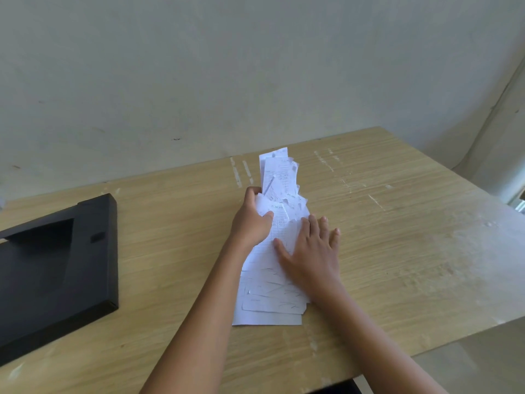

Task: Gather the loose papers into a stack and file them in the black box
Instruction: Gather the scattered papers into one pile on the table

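Papers (279, 194): printed table lines, handwritten scrawls and pen strokes, all too blurred to read. Black box (56, 268): no label or lettering legible.

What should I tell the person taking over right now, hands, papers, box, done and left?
Left hand: grips the left edge of the loose papers, thumb on top.
Right hand: flat, fingers straight, pressing on the papers' right side.
Papers: pulled into a long, uneven overlapping pile mid-table, edges not squared.
Black box: on the table's left, apart from the pile; no paper visible in it.
Done: papers mostly gathered.
Left: square the stack, lift it, file it in the box.
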Available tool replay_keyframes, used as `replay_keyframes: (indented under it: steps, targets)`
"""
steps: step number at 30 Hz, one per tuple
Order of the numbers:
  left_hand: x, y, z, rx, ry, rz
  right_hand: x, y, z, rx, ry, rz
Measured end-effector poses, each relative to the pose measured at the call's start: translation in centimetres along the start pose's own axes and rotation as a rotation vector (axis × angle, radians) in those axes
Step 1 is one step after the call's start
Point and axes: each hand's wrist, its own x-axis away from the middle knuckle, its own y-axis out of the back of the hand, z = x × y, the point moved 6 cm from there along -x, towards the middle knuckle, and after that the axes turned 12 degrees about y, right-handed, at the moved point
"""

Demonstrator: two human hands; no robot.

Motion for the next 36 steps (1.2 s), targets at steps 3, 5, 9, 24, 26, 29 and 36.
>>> replay_keyframes:
  steps: [3, 5, 9, 24, 26, 29, 36]
  targets:
    - [-0.2, -0.3, 0.0, 0.095, 0.022, 0.029, -0.1, 0.3, 0.2, -0.035, 0.032, -0.039]
    - [-0.4, -0.3, 0.1, 0.167, 0.046, 0.035, -0.2, 0.4, 0.1, -0.076, 0.037, -0.061]
    - [-0.9, 0.1, 0.4, 0.239, 0.095, -0.007, -0.3, 0.5, 0.0, -0.107, 0.057, -0.084]
    - [0.4, 0.8, 2.0, 0.239, 0.049, -0.03, -4.0, 3.6, -2.7, -0.439, -0.09, 0.043]
    - [0.6, 1.6, 2.0, 0.256, 0.031, -0.036, -4.8, 3.3, -2.9, -0.464, -0.093, 0.122]
    - [1.0, 2.8, 2.2, 0.301, 0.021, -0.052, -5.9, 3.0, -3.4, -0.6, -0.13, 0.137]
    - [1.1, 5.7, 4.4, 0.375, 0.048, -0.134, -6.6, 2.4, -3.6, -0.198, 0.022, 0.029]
